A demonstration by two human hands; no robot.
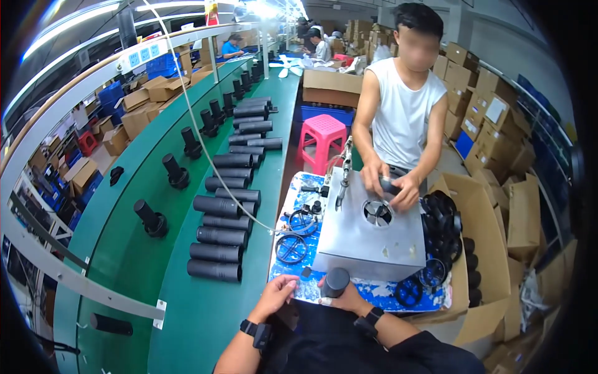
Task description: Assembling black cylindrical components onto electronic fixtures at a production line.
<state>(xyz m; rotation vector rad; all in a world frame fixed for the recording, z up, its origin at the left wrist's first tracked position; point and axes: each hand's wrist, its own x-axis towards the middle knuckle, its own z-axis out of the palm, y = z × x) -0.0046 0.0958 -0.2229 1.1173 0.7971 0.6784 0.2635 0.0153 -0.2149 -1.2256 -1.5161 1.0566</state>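
A short black cylinder (337, 280) stands tilted in my right hand (349, 300), whose fingers wrap round its lower part. Just left of it, my left hand (275, 295) is loosely curled over the table edge, with its fingers a little apart and nothing visible in it. A small dark square piece (306, 272) lies beyond the left fingertips. Across the metal box (364, 240) with a round opening (377, 213), a co-worker's hands (391, 186) grip a dark round part above that opening.
Black tubes (215, 270) lie in a row on the green bench (177, 311) at left, with upright black parts (149, 219) behind. Black spoked rings (291, 248) lie on the blue-and-white tabletop (311, 288). An open carton (492, 274) stands right; a pink stool (322, 140) is farther off.
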